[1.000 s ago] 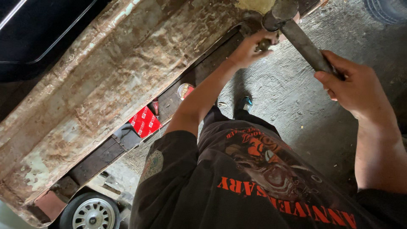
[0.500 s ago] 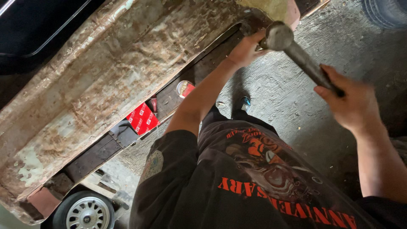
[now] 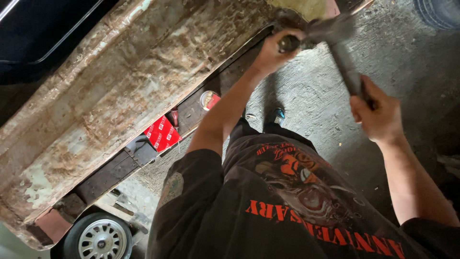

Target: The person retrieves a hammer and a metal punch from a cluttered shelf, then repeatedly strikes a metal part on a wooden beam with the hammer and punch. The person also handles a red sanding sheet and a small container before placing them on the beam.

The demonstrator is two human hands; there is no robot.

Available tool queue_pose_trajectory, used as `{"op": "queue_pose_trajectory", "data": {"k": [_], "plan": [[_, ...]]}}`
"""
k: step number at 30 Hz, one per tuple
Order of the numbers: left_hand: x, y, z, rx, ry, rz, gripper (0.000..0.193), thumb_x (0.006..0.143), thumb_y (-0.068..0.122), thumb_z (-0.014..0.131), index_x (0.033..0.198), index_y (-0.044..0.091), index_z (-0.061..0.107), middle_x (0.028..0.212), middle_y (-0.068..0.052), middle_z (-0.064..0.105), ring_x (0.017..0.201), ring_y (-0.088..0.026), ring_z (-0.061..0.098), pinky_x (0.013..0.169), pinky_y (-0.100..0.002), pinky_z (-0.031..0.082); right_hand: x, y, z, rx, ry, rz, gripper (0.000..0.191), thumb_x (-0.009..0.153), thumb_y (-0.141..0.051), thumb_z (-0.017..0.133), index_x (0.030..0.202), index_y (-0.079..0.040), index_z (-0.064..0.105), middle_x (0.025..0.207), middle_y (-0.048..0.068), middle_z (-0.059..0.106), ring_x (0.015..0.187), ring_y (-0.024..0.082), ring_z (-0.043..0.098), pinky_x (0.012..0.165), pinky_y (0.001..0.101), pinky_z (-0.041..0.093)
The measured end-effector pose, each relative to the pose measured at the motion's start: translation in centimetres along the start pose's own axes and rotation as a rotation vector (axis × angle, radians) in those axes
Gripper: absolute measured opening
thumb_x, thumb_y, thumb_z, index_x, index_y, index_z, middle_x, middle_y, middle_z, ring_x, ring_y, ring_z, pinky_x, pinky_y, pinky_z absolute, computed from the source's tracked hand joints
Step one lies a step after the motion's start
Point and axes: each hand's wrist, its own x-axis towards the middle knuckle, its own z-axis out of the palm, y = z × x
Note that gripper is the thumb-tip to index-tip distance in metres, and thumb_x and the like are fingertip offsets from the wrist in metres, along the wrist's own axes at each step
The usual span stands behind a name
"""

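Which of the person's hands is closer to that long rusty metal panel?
Left. The left hand is up against the rusty panel at its edge, gripping a small tool; the right hand holds the hammer handle farther out over the concrete floor.

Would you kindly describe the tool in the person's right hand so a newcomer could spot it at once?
Start at the long rusty metal panel running across the upper left. At its top right end, the right hand grips a hammer by its dark handle, its motion-blurred head beside the left hand. It is the only long-handled tool in view.
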Motion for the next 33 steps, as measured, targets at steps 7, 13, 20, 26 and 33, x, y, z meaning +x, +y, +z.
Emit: {"op": "queue_pose_trajectory", "data": {"k": [7,13,20,26,33], "plan": [[-1.0,-0.1,0.3,0.04,-0.019,0.076,0.035,0.088,-0.006,0.079,0.117,0.006,0.066,0.115,-0.008,0.072,0.114,-0.02,0.069,0.108,-0.035,0.052,0.5,-1.0,-1.0,0.191,0.098,-0.015,0.045,0.11,0.003,0.055,0.155,0.005,0.055,0.084,0.002,0.059,0.067,0.006,0.055,0.057,0.025,0.045],[-1.3,-0.6,1.2,-0.02,-0.084,0.049,0.032,0.091,-0.002,0.078,0.119,0.008,0.065,0.119,-0.011,0.069,0.119,-0.025,0.068,0.113,-0.042,0.054,0.5,-1.4,-0.3,0.192,0.048,-0.003,0.046,0.108,0.002,0.057,0.154,0.004,0.055,0.081,0.002,0.058,0.064,0.006,0.053,0.054,0.0251,0.043],[-1.0,-0.2,1.9,0.216,-0.087,0.023,0.035,0.096,0.011,0.081,0.125,0.011,0.061,0.126,-0.013,0.07,0.121,-0.028,0.071,0.11,-0.041,0.06,0.5,-1.5,-0.2,-0.074,0.003,0.029,0.052,0.104,-0.006,0.066,0.155,-0.003,0.056,0.075,0.003,0.061,0.06,0.006,0.055,0.051,0.0255,0.043],[0.0,0.7,2.0,0.348,-0.072,0.0,0.055,0.088,0.012,0.084,0.135,0.008,0.056,0.121,-0.016,0.074,0.114,-0.03,0.074,0.099,-0.04,0.062,-1.0,-2.1,-0.6,-0.355,0.013,-0.199,0.051,0.105,-0.014,0.071,0.151,-0.001,0.057,0.084,0.013,0.068,0.073,0.011,0.065,0.06,0.0284,0.048],[-0.2,0.0,1.8,0.414,-0.051,-0.119,0.059,0.088,0.013,0.085,0.139,0.01,0.054,0.125,-0.017,0.069,0.113,-0.031,0.074,0.099,-0.035,0.063,-0.3,-2.7,-0.3,-0.623,-0.057,0.005,0.055,0.104,-0.023,0.075,0.155,-0.01,0.059,0.091,0.024,0.071,0.065,0.025,0.065,0.061,0.0391,0.051]]}}
